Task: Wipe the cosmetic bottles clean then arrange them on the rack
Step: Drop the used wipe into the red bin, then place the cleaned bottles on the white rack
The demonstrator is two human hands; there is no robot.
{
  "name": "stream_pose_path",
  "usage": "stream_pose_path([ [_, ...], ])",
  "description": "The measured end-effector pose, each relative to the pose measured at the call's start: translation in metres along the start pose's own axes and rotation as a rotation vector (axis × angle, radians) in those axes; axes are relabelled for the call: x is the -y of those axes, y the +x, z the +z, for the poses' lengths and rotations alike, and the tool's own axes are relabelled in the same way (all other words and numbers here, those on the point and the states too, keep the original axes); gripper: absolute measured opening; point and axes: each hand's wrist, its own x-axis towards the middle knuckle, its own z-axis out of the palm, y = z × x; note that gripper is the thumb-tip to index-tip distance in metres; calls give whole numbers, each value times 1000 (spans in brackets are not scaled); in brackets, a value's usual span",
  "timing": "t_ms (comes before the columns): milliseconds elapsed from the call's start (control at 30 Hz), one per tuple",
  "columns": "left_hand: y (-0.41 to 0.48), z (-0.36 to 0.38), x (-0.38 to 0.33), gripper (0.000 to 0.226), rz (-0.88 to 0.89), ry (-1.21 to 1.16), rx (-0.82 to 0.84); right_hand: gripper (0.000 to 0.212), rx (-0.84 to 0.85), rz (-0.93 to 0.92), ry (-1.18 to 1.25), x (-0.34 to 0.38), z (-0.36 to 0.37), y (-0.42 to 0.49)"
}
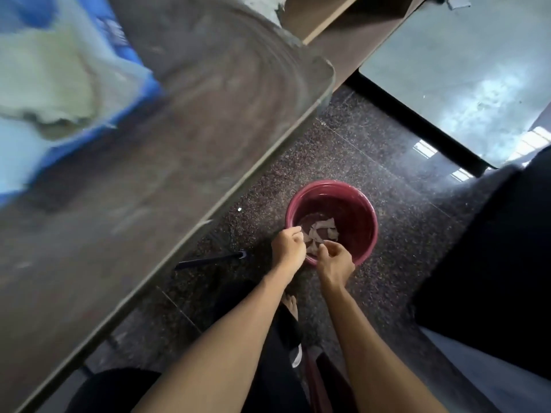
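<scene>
Both forearms reach far down so the left hand [287, 247] and right hand [335, 263], fingers closed, grip the pale cloth [320, 234] over the red basin [365, 210], probably wringing it before wiping.

A grey-brown desk [155, 186] crosses the left half of the view at a diagonal, its surface motion-blurred, and carries a blue-edged item [98, 93] with pale contents too blurred to identify. A dark speckled stone floor [372, 162] lies beside the desk; a maroon plastic bucket [362, 204] stands upright on it, and a dark rod-like object [208, 260] lies flat on the floor between the bucket and the desk edge. A glass-topped surface [465, 64] with a black frame occupies the upper right, well apart from the bucket, and a dark mass [492, 251] fills the right edge.
</scene>
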Motion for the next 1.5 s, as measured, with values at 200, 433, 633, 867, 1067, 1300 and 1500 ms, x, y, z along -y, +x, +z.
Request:
stream_pose_path([
  [200,-113,-63,3,42,495,466,-38,19,182,-381,-298,38,-34,-102],
  [433,-247,-152,-6,49,773,585,-212,59,183,-676,-663,87,-106,-240],
  [633,-366,-237,-5,46,871,478,-266,59,254,-938,-661,140,-151,-349],
  [867,-443,-350,-16,41,783,296,-595,59,468,-1311,-550,218,-132,-445],
  [1067,-453,-418,-15,33,607,53,-928,57,616,-1461,-424,271,-75,-494],
  [1300,-433,-440,-30,25,435,-73,-1028,68,780,-1340,-504,303,-17,-488],
  [1500,-429,-450,-44,26,396,-60,-971,53,912,-1321,-664,307,14,-468],
])
